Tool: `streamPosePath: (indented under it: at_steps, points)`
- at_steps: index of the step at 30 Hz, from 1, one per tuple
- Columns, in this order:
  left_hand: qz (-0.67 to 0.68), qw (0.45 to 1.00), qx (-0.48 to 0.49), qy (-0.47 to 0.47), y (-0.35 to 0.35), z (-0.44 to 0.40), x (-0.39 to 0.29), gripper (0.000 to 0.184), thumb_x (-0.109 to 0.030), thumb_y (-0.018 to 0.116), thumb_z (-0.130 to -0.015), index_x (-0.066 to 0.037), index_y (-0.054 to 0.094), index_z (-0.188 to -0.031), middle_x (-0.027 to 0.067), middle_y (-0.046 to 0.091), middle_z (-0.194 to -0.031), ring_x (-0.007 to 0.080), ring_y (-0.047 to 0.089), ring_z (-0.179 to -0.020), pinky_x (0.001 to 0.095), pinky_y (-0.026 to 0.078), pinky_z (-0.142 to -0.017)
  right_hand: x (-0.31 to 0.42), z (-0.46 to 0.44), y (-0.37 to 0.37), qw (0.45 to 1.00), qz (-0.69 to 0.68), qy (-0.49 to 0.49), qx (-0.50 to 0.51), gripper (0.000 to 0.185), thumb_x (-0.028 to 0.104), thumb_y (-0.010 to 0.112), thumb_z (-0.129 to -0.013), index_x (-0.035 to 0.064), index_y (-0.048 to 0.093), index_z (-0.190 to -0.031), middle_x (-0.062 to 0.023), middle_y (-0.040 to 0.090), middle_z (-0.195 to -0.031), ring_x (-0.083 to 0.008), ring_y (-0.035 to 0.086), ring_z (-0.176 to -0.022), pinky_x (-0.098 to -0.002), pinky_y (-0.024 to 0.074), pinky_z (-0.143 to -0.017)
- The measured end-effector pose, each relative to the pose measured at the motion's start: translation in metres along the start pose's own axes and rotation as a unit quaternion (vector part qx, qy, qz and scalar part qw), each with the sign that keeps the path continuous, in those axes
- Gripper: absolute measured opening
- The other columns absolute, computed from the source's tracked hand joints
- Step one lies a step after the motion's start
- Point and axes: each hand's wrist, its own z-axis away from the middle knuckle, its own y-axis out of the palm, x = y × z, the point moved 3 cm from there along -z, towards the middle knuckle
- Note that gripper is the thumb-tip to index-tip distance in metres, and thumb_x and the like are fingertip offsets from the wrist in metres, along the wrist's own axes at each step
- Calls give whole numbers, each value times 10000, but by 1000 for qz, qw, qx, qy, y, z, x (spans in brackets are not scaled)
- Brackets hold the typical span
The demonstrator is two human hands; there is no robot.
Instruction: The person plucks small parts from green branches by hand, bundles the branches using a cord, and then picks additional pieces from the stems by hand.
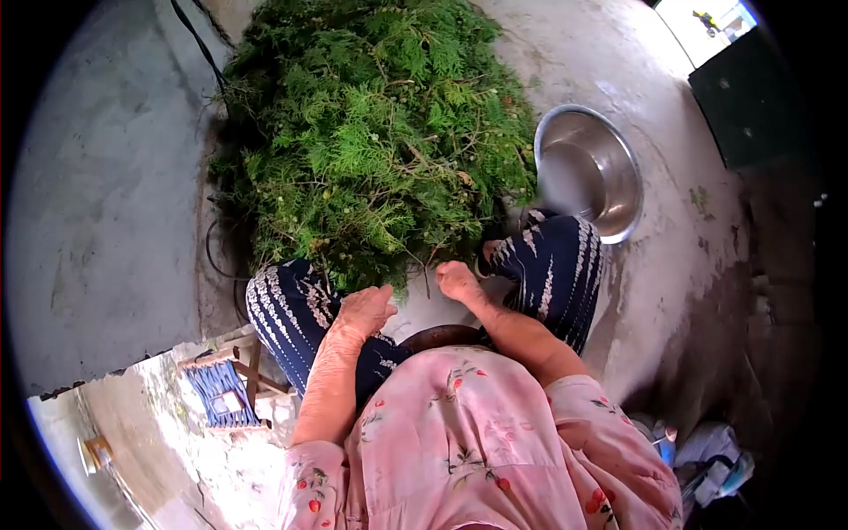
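Head view: both hands are curled narrow, fingers bent in; cannot tell what, if anything, either one pinches. Pile of green branches [362, 150] lies straight ahead of the grip, its near edge just beyond the knuckles. Bare forked twig [427, 276] sticks out of that edge into the gap between the hands, long axis running roughly from pile back toward the body. Right hand [457, 281] is nearer to it, just beside; contact unclear. Left hand [367, 309] sits closer to the body, near a green sprig tip. Metal bowl [620, 181] is ahead and right of the right hand.
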Motion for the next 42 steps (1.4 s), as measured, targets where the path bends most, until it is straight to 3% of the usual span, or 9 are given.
streamPosePath:
  at_steps: [5, 15, 23, 29, 33, 34, 35, 40, 42]
  points:
    - [-4, 1000, -26, -1, -6, 10, 2, 275, -256, 567, -792, -64, 493, -975, 162, 585, -951, 336, 533, -956, 423, 430, -791, 13, 30, 12, 988, 59, -14, 140, 157, 215, 580, -715, 108, 660, -797, -152, 622, -842, -332, 597, -800, -396, 482, -717]
    - [-22, 999, -39, 13, -2, 13, 0, 297, -282, 575, -781, -56, 516, -965, 170, 602, -928, 350, 547, -928, 431, 434, -787, 32, 52, -15, 988, 85, -66, 112, 191, 250, 603, -732, 77, 645, -803, -164, 618, -842, -345, 581, -830, -403, 465, -735]
    - [-21, 1000, -4, -15, 1, 13, 0, 279, -277, 606, -787, -40, 562, -927, 169, 607, -933, 324, 567, -934, 416, 450, -777, 44, 51, -20, 976, 97, -80, 180, 221, 249, 573, -754, 54, 630, -842, -161, 617, -872, -340, 571, -863, -406, 444, -785]
    - [-24, 999, 7, -41, 13, 12, 4, 269, -258, 617, -775, -54, 563, -942, 148, 617, -910, 314, 584, -902, 410, 463, -757, 39, 34, -28, 986, -2, -114, 119, 248, 249, 557, -761, 48, 633, -886, -148, 626, -857, -326, 580, -852, -385, 454, -779]
    - [-1, 999, 20, -39, 18, 12, 7, 300, -315, 577, -789, -60, 528, -938, 163, 606, -919, 340, 568, -909, 435, 442, -767, 37, -2, -52, 968, -233, -42, 80, 131, 110, 572, -787, 26, 633, -868, -65, 610, -693, -131, 570, -521, -276, 484, -527]
    - [-4, 999, 13, -36, 16, 13, 5, 288, -289, 599, -775, -57, 544, -936, 157, 611, -905, 324, 577, -905, 426, 451, -762, 34, -12, -55, 926, -365, 62, 78, 118, 99, 562, -783, 16, 631, -831, -44, 593, -659, -120, 556, -513, -254, 468, -490]
    - [-8, 999, 6, -33, 15, 13, 3, 278, -264, 621, -762, -54, 560, -933, 150, 617, -892, 308, 586, -900, 417, 461, -756, 30, -30, -60, 910, -405, 46, 73, 95, 75, 554, -788, 10, 620, -810, -26, 577, -633, -111, 547, -501, -231, 439, -442]
    - [11, 999, 4, -50, 21, 10, 13, 246, -242, 619, -751, -53, 570, -900, 167, 617, -861, 318, 595, -861, 419, 460, -747, 51, -109, -99, 800, -590, 99, -39, 126, -8, 491, -807, 14, 582, -891, -50, 577, -681, -156, 580, -551, -246, 450, -436]
    - [33, 998, -33, -38, 20, 9, 13, 240, -243, 620, -747, -50, 574, -884, 165, 617, -836, 319, 602, -831, 418, 466, -725, 70, -133, -108, 821, -544, 149, -89, 142, 32, 487, -836, 1, 578, -940, -77, 595, -827, -189, 604, -611, -274, 493, -486]
